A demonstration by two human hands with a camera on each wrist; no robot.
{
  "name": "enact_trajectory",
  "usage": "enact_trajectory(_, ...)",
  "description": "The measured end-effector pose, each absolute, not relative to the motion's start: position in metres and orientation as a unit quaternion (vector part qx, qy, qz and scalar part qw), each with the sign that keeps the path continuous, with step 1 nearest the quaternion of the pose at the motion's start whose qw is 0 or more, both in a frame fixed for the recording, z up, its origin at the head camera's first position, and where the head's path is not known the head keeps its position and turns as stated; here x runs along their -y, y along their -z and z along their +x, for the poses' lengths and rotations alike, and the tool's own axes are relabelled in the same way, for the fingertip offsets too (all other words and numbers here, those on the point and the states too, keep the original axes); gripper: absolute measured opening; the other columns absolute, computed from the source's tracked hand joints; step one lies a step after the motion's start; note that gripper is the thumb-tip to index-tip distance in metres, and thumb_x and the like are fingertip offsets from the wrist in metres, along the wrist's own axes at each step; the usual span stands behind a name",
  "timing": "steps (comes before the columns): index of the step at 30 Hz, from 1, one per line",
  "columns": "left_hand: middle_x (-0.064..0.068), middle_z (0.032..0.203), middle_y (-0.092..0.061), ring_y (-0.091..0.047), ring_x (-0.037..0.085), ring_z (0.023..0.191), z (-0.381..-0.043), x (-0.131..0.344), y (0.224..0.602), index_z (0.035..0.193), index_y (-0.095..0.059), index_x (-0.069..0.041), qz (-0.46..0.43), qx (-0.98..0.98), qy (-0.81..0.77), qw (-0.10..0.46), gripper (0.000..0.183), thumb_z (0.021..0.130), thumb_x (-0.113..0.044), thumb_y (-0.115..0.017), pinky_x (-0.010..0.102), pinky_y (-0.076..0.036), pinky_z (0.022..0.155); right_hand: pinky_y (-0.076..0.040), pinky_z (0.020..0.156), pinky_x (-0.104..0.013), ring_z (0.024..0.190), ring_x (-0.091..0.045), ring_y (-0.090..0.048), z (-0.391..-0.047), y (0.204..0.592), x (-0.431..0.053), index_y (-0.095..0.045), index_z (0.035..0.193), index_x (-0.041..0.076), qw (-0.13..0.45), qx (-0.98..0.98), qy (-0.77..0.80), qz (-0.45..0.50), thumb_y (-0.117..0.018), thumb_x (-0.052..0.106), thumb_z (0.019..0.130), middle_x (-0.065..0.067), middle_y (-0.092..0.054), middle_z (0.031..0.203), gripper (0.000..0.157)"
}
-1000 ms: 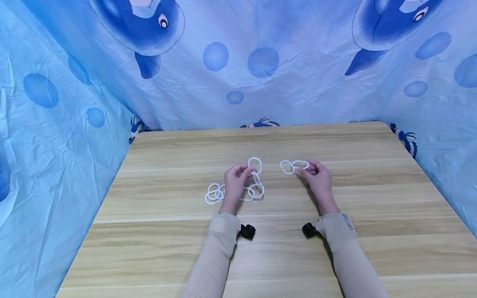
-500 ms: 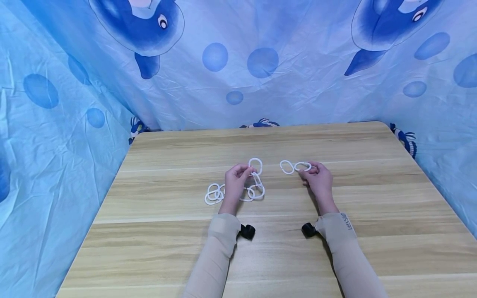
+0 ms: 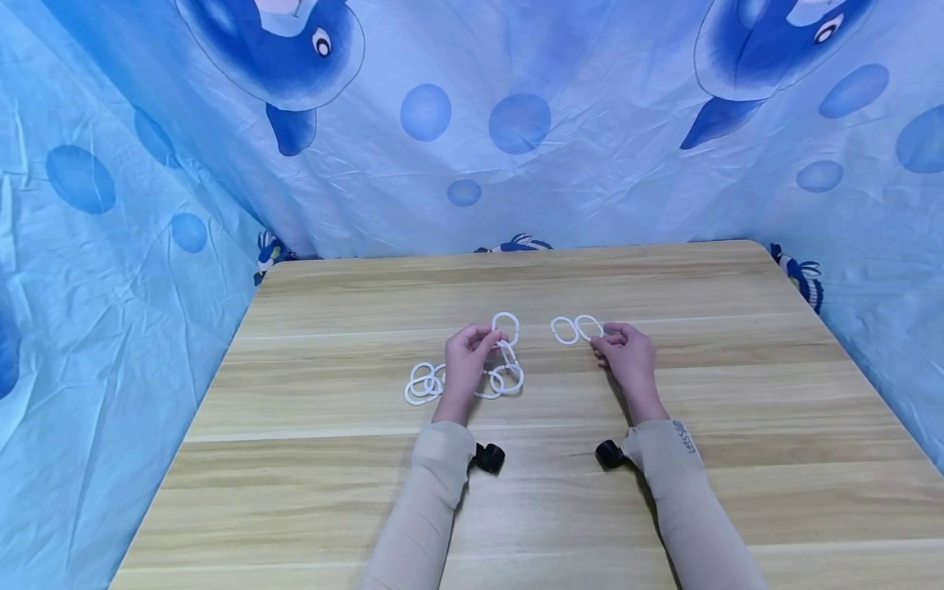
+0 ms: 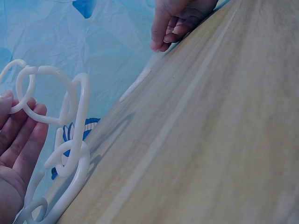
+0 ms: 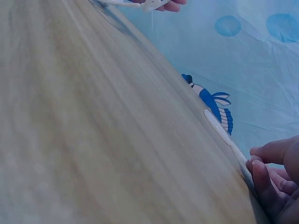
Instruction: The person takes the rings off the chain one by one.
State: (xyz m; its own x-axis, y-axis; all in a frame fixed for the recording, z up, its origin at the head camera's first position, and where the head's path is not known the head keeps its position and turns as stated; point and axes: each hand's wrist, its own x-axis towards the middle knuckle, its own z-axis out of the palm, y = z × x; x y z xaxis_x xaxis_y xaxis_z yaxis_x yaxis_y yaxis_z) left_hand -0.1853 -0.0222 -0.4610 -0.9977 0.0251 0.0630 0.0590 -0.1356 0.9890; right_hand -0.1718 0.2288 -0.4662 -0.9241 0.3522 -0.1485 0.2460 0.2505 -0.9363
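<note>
The left hand (image 3: 466, 359) has its thumb and fingers closed in a pinch on a chain of white rings (image 3: 521, 379), near the chain's far end, with the other fingers extended. One ring juts past the fingertips. From there the links drop toward the person and pass behind the wrist, with more overlapping rings (image 3: 409, 397) coming out on the other side of it, lying flat. Seen close up from the left wrist, the links are C-shaped, with small gaps in them.

Across from it, the right hand (image 3: 625, 354) pinches the edge of a white ring (image 3: 587, 316) between thumb and forefinger, its remaining fingers curled under. A second ring (image 3: 564, 318) lies just beside that one, toward the chain; I can't tell whether the two are hooked together.

Beige sleeves (image 3: 445, 449) cover both forearms, dark lettering on the right cuff, and a small black camera (image 3: 490, 459) sits at each wrist. All this is on a pale wood-grain counter (image 3: 280, 483). Behind and to both sides hangs a creased blue curtain (image 3: 627, 184) printed with dolphins (image 3: 243, 57) and round spots (image 3: 426, 112).
</note>
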Motion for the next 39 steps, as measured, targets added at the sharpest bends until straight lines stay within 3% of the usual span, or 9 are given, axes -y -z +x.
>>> enact_trajectory(9,0.021,0.095,-0.072,-0.069,0.005,0.077,-0.185,0.023,0.46,0.101,-0.064,0.011,-0.035,0.653,0.756,0.005,0.018,0.089,-0.001,-0.065,0.025,-0.061,0.078,-0.058,0.057,-0.016,0.058,0.002,-0.06,-0.173,0.467,-0.228,-0.056,0.126,-0.003,0.041,0.785,-0.585,-0.2,-0.068,0.007,0.088,0.012,-0.062,0.074,0.041)
enact_trajectory(17,0.023,0.098,-0.071,-0.069,0.007,0.079,-0.182,0.024,0.458,0.104,-0.064,0.011,-0.032,0.657,0.753,-0.013,0.02,0.089,-0.003,-0.066,0.031,-0.061,0.082,-0.057,0.057,-0.016,0.062,0.001,-0.06,-0.172,0.468,-0.226,-0.059,0.125,0.002,0.057,0.784,-0.592,-0.176,-0.067,0.009,0.09,0.014,-0.062,0.077,0.037)
enact_trajectory(24,0.023,0.097,-0.072,-0.07,0.008,0.081,-0.183,0.023,0.459,0.102,-0.064,0.01,-0.049,0.663,0.746,-0.023,0.019,0.089,-0.003,-0.066,0.027,-0.061,0.08,-0.055,0.057,-0.017,0.067,-0.001,-0.058,-0.167,0.467,-0.221,-0.061,0.122,0.003,0.081,0.807,-0.58,-0.076,-0.069,0.012,0.089,-0.008,-0.069,0.096,0.035)
enact_trajectory(34,0.024,0.099,-0.071,-0.068,0.005,0.078,-0.183,0.021,0.461,0.103,-0.064,0.01,-0.065,0.677,0.731,-0.047,0.021,0.089,-0.006,-0.067,0.028,-0.061,0.08,-0.057,0.058,-0.021,0.07,-0.005,-0.059,-0.164,0.467,-0.216,-0.061,0.118,-0.006,0.082,0.788,-0.61,0.014,-0.068,0.001,0.088,0.015,-0.064,0.083,0.032)
enact_trajectory(39,0.023,0.097,-0.071,-0.067,0.006,0.077,-0.182,0.021,0.459,0.103,-0.065,0.008,-0.061,0.685,0.724,-0.059,0.02,0.089,-0.006,-0.067,0.026,-0.061,0.078,-0.058,0.058,-0.022,0.071,-0.007,-0.061,-0.161,0.466,-0.21,-0.061,0.115,-0.008,0.079,0.777,-0.623,0.046,-0.066,0.002,0.089,0.01,-0.065,0.085,0.029)
